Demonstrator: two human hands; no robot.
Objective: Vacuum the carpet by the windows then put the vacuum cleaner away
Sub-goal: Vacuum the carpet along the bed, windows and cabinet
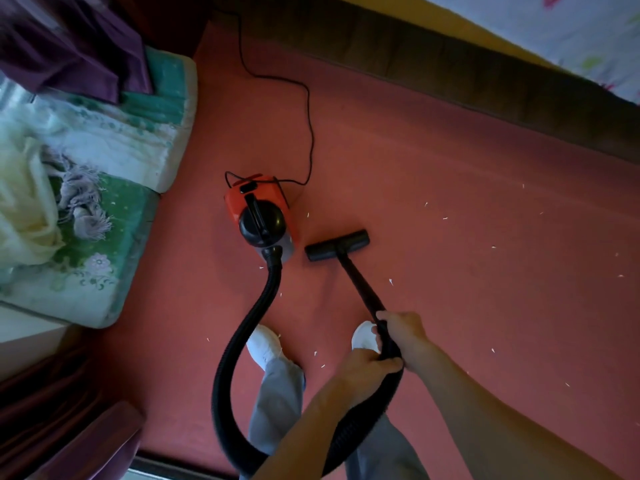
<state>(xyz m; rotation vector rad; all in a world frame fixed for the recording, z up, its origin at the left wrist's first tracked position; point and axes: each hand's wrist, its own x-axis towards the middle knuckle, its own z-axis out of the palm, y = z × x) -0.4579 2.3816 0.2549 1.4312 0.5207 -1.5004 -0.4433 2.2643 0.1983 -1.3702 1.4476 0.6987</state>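
Observation:
A small red and black vacuum cleaner (259, 213) stands on the red carpet (450, 220) in front of my feet. Its ribbed black hose (239, 341) loops down to the left and back up to the black wand (356, 282). The wide floor nozzle (337, 244) lies flat on the carpet just right of the cleaner. My right hand (401, 332) grips the wand near its upper end. My left hand (367, 370) grips the hose end just below it. Small white scraps (390, 281) are scattered over the carpet, mostly to the right.
A black power cord (308, 109) runs from the cleaner toward the far wall. Green and white floor cushions (104, 188) with a pale cloth lie along the left. Purple curtains (69, 46) hang at the top left. A dark wooden bed frame (485, 74) borders the carpet on the right.

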